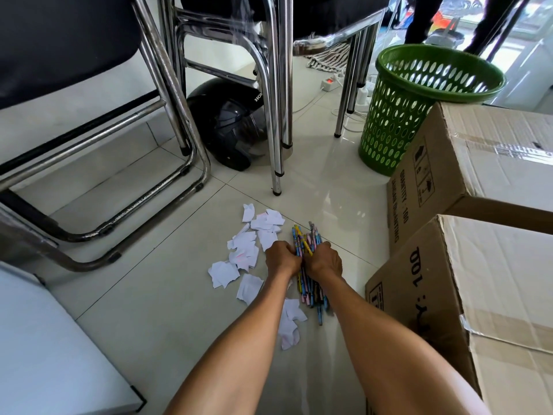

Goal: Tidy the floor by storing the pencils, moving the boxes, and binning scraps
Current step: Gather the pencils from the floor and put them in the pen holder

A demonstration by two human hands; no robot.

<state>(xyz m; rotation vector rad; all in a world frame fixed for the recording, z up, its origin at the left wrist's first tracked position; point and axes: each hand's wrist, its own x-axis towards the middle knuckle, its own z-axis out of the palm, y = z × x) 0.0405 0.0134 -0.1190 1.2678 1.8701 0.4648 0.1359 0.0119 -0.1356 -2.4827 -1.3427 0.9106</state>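
Observation:
A bundle of several coloured pencils (308, 238) lies on the white tiled floor, pointing away from me. My left hand (281, 257) and my right hand (324, 259) press in on the bundle from either side, fingers curled around it. Torn white paper scraps (245, 250) are scattered just left of the pencils, with more scraps (291, 322) under my arms. Two brown cardboard boxes stand at the right, the far box (478, 163) and the near box (493, 295). A green perforated bin (398, 115) stands behind the far box.
Chrome chair and table legs (276, 115) rise just beyond the scraps. A black helmet (230, 124) lies under them. A power strip (329, 83) and cables lie farther back. A white surface's corner (59, 354) fills the lower left.

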